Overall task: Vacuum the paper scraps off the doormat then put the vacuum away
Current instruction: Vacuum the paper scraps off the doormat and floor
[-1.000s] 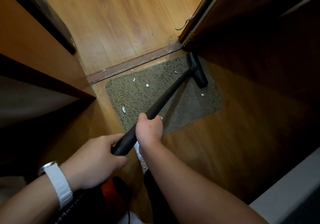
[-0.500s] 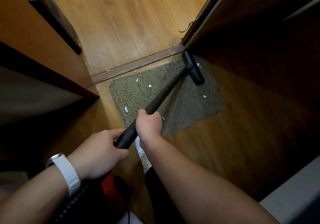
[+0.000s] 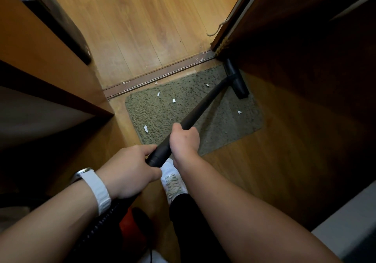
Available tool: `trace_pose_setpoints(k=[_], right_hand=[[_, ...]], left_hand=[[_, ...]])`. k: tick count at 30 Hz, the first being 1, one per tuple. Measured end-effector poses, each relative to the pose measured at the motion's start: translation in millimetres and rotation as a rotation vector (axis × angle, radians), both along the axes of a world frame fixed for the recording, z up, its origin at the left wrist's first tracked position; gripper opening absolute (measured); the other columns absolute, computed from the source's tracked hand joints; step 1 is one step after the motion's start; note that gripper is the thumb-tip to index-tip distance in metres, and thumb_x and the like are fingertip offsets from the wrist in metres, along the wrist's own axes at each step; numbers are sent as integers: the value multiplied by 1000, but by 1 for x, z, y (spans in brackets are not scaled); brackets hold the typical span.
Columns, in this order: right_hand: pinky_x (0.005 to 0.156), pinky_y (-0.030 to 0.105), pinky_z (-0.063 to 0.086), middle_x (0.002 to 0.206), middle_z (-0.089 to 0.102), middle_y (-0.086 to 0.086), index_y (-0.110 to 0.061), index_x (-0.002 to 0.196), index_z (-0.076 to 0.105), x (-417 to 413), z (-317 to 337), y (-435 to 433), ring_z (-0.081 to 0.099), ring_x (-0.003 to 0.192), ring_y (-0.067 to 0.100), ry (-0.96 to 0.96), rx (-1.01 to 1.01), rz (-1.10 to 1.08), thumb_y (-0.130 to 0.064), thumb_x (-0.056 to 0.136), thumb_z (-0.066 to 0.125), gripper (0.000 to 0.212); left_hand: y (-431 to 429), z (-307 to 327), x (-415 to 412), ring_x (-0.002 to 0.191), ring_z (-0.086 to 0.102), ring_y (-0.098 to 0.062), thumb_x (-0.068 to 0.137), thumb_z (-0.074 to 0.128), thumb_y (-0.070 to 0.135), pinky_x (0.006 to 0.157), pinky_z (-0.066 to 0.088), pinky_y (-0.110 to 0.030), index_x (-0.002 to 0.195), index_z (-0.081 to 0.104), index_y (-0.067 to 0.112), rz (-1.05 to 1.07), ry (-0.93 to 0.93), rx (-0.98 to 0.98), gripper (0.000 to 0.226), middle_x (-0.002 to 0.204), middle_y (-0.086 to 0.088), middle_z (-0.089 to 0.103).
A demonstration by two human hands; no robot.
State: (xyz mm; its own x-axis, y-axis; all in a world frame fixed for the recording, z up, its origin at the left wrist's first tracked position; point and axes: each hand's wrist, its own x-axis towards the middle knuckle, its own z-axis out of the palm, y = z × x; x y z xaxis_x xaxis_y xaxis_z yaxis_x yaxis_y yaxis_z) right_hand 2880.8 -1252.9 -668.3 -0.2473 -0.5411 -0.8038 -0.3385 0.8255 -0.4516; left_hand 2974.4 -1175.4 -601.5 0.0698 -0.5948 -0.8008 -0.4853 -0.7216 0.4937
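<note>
Vacuum wand (image 3: 203, 108) sits clamped in both our fists, left hand (image 3: 130, 171) low on the tube, right hand (image 3: 185, 138) just ahead. We have pushed the nozzle (image 3: 236, 79) out to the doormat (image 3: 150, 110) at its 1 o'clock corner. The paper scraps (image 3: 146, 128) from 8 to 11 o'clock, and one near 3, remain for us to take.

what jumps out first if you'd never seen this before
Two hands dominate the middle: the left hand and right hand both grip a black vacuum wand slanting up to the right. Its nozzle sits at the far right corner of a green doormat. White paper scraps dot the mat's left and middle.
</note>
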Motion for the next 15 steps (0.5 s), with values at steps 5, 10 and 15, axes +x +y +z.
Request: trace_pose_setpoints(k=[5,10,15], right_hand=[[75,32,46,104,62,5,-6,124,53,-6,-5,-14,59,85,24,-14,-2,-20,-27,91,54,39],[79,34,49,105,61,5,-7,126,51,-5,-5,-16,59,87,24,-13,9,-24,-29,91,54,41],[88,45,55,111,62,6,-10,124,49,-4,-3,-4,63,93,26,-14,37,-10,-32,89,54,42]], left_hand=[[-17,-4,-3,38,60,-20,76,68,17,42,54,-31,104,65,30,-6,21,2,31,71,-10,69],[-20,-5,-4,39,61,-21,76,67,18,41,53,-29,104,64,31,-4,37,22,30,68,-8,66],[-9,-3,-3,40,62,-23,75,67,17,41,54,-32,102,65,33,1,49,23,32,69,-10,67]])
